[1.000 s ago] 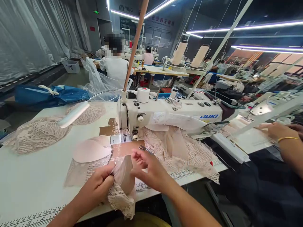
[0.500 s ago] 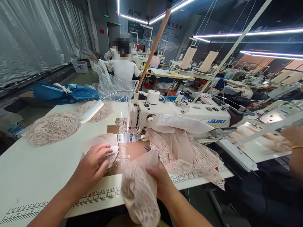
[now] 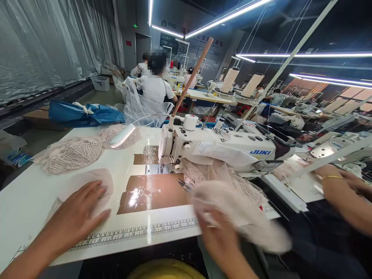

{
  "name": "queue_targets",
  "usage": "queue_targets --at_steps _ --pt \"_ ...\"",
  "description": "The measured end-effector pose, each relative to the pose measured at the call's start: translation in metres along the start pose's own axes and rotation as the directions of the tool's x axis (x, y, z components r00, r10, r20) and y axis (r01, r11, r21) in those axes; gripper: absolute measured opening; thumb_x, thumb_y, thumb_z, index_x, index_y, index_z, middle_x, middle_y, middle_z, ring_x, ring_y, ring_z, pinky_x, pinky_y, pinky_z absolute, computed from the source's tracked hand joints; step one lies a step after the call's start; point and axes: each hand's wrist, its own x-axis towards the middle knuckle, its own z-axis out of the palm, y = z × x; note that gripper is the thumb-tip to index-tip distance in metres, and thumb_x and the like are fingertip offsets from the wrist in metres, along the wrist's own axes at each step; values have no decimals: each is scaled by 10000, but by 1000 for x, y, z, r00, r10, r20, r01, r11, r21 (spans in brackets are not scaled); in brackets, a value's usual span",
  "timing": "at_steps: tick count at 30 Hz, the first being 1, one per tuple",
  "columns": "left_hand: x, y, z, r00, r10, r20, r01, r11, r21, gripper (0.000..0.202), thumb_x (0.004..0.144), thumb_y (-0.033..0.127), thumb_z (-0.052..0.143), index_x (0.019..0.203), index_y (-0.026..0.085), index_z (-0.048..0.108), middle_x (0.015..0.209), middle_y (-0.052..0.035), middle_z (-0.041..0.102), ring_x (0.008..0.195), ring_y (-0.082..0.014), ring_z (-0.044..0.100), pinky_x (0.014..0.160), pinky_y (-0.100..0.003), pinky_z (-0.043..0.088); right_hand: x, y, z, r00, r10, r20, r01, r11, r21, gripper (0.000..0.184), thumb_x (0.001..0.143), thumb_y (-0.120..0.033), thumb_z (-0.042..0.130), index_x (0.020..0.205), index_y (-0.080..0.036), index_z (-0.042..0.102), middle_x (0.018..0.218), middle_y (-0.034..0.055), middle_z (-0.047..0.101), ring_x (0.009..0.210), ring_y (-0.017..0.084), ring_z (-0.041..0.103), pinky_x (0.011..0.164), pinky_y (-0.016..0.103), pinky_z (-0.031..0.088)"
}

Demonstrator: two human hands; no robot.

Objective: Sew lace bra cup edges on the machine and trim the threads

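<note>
My left hand (image 3: 80,211) lies flat on a pale sheer fabric piece (image 3: 105,179) at the left of the sewing table, fingers stretched and thumb apart. A lacy edge shows under that hand. My right hand (image 3: 222,232), smeared by motion, grips a beige lace fabric piece (image 3: 244,217) at the table's front edge, right of the middle. The fabric trails off to the right, also blurred. Just beyond it, a pair of thread snips (image 3: 183,185) rests by the brown machine plate (image 3: 157,190). The white sewing machine (image 3: 215,141) stands behind, with more lace fabric (image 3: 193,172) under its arm.
Two lace bundles (image 3: 72,153) lie at the back left, beneath a lamp (image 3: 122,135). A printed ruler (image 3: 145,231) runs along the front edge. At the right, a co-worker's arms (image 3: 344,193) reach over a neighbouring machine table. Another person (image 3: 154,89) sits ahead.
My left hand has slid left with the sheer piece, away from the needle area. My right hand has swung the lace fabric to the right. The co-worker's arms show more fully.
</note>
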Motion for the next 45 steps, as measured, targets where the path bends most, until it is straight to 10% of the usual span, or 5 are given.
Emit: queue_targets --at_steps 5,12,19,25,45 --pt "-8 80 -16 928 243 283 -133 924 -358 691 727 277 650 1377 319 417 1376 -28 529 1273 -281 470 1029 -353 421 25 11 64 829 -206 519 338 925 -173 46 757 -177 556 730 -208 534 728 -9 597 637 125 536 585 216 401" --pt "-2 57 -11 979 -197 60 205 898 -391 294 745 266 552 1007 237 681 1043 -53 708 930 -270 651 755 -285 509 29 -15 33 805 -579 129 588 750 -302 178 712 -90 559 776 -238 482 713 -8 551 603 132 506 529 217 354" --pt "-13 112 -14 919 135 371 336 228 -914 717 793 629 544 1397 259 434 1042 -95 654 797 -227 624 752 -349 530 60 13 43 917 124 378 -167 982 83 191 789 -327 616 683 -182 551 651 -23 503 594 121 444 564 238 352" --pt "14 101 -17 930 54 363 303 446 -842 798 737 437 690 1436 294 333 1171 -92 569 790 -180 545 754 -296 499 58 21 51 699 193 689 -502 819 280 353 625 -454 774 636 -156 584 639 -30 515 585 100 441 571 229 352" --pt "31 102 -1 874 -227 429 479 259 -839 311 799 447 645 691 188 511 639 30 497 571 -102 404 525 -185 343 85 25 25 940 22 340 -71 989 133 492 928 -549 369 595 -189 400 610 -28 358 585 117 350 566 247 307"
